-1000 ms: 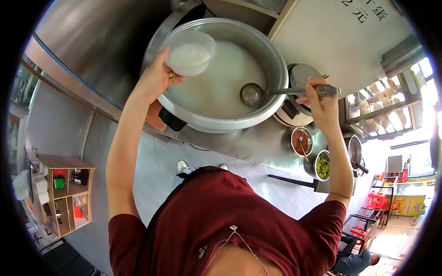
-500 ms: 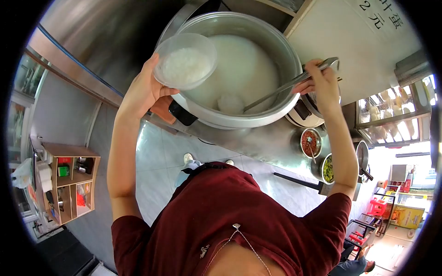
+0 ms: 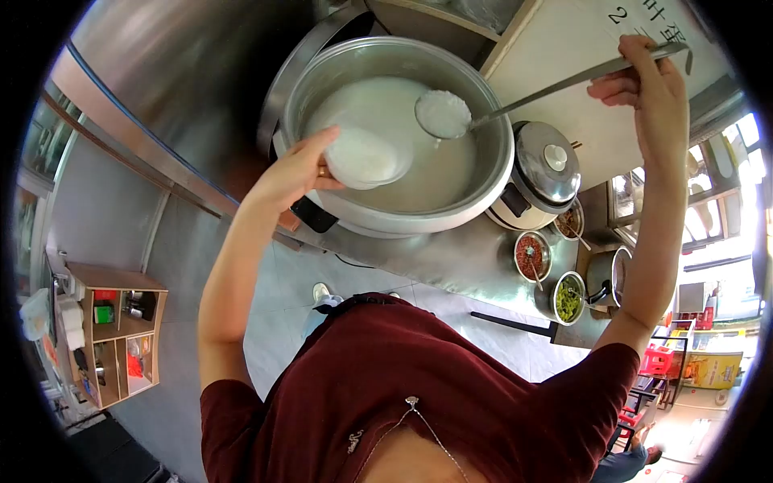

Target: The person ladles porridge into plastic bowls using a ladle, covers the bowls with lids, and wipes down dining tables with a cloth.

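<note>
My left hand [image 3: 299, 171] grips a translucent bowl [image 3: 366, 157] from its left side; white porridge lies inside. The bowl is over the near left part of a large round pot [image 3: 485, 181] of pale, milky porridge. My right hand [image 3: 651, 84] is closed around the handle of a metal ladle [image 3: 551, 87], high at the right. Its scoop, full of white porridge, hangs above the pot, to the right of the bowl and apart from it.
Right of the pot stands a lidded cooker [image 3: 547, 165]. Metal bowls of red [image 3: 529, 252] and green food [image 3: 568, 299] sit on the steel counter [image 3: 427, 256]. A compartment shelf [image 3: 121, 282] stands at the left. A seated person [image 3: 624, 465] shows at the lower right.
The ladle has come up out of the porridge with its scoop full, as my right hand rose to the right. My left hand and the bowl have shifted right and nearer.
</note>
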{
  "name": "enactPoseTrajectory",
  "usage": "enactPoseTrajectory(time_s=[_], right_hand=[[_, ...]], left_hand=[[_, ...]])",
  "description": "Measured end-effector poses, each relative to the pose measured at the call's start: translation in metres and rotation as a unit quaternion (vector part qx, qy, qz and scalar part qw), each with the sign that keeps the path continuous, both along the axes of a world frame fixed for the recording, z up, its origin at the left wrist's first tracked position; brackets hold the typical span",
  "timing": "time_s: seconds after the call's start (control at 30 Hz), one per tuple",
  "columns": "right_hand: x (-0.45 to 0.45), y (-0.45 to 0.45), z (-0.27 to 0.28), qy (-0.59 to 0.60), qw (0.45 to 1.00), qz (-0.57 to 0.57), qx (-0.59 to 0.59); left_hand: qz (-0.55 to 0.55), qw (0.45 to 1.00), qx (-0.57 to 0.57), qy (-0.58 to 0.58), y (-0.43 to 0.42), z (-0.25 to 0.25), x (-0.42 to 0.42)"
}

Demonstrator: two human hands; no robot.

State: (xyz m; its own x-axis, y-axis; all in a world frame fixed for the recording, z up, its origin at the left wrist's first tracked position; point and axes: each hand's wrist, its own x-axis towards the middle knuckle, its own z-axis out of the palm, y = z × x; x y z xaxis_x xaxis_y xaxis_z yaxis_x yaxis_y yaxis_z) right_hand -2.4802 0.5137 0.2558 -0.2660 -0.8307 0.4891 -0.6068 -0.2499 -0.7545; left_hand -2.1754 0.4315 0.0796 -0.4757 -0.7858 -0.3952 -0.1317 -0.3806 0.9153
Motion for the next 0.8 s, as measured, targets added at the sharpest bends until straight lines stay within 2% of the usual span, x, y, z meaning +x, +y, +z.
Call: enactPoseTrajectory(time_s=[0.07, 0.1, 0.27, 0.33, 0.43, 0.5, 0.57, 0.63, 0.7, 0.8], right_hand=[[0.000, 0.003, 0.015, 0.019, 1.000, -0.005, 0.001], [0.000, 0.005, 0.021, 0.029, 1.000, -0.007, 0.001], [0.051, 0.034, 0.015, 0.091, 0.992, -0.084, -0.026], [0.069, 0.053, 0.001, 0.116, 0.991, -0.023, -0.065], [0.066, 0.071, -0.025, 0.227, 0.956, 0.099, -0.155], [0.060, 0.083, -0.028, 0.289, 0.937, 0.120, -0.156], [0.048, 0.075, -0.035, 0.213, 0.950, 0.112, -0.198], [0.040, 0.067, -0.029, 0.050, 0.988, 0.002, -0.144], [0.019, 0.053, -0.019, -0.040, 0.992, -0.076, -0.090], [-0.022, 0.037, -0.021, -0.130, 0.986, -0.073, -0.079]], left_hand=[[-0.046, 0.994, 0.002, 0.098, -0.022, -0.037, -0.011], [-0.050, 0.993, 0.013, 0.110, -0.026, -0.045, -0.020], [-0.041, 0.982, 0.051, 0.175, -0.025, -0.049, -0.061], [-0.037, 0.980, 0.052, 0.191, -0.024, -0.048, -0.066], [-0.030, 0.978, 0.051, 0.199, -0.023, -0.049, -0.068], [-0.025, 0.979, 0.044, 0.198, -0.021, -0.048, -0.066], [-0.028, 0.979, 0.039, 0.197, -0.018, -0.047, -0.064], [-0.023, 0.979, 0.038, 0.200, -0.018, -0.048, -0.062], [-0.013, 0.977, 0.040, 0.209, -0.018, -0.049, -0.062], [0.026, 0.974, 0.047, 0.218, -0.013, -0.045, -0.056]])
